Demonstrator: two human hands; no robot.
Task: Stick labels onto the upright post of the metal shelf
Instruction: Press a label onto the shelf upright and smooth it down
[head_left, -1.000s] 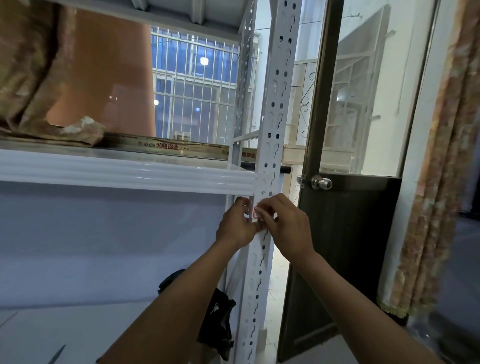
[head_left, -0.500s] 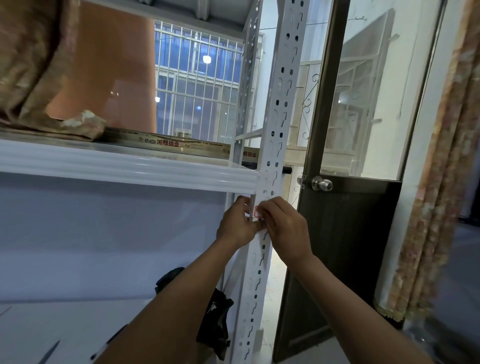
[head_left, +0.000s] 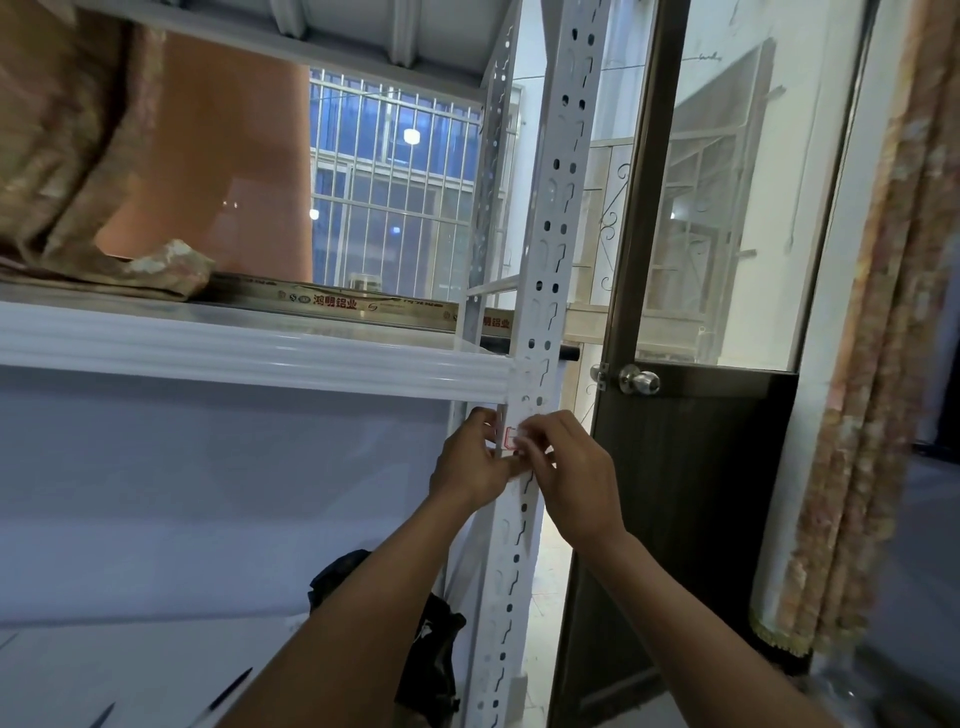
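The tall white metal post with rows of holes (head_left: 546, 260) is steadied from its left side by the left hand (head_left: 470, 462), probably so the sticker goes on straight. A small white label with a red edge (head_left: 511, 435) is pinched and pressed onto the post, just under the white shelf beam (head_left: 249, 353), by the right hand (head_left: 571, 478).

Both hands' fingers (head_left: 524, 434) hide most of the label (head_left: 510, 436).

Behind the shelving you see a barred window (head_left: 395, 208) showing dusk-blue sky and a round lamp (head_left: 412, 136). To your right stands a dark door (head_left: 691, 493) with a glass upper pane and steel knob (head_left: 640, 381); a patterned curtain (head_left: 883, 364) hangs beyond it.
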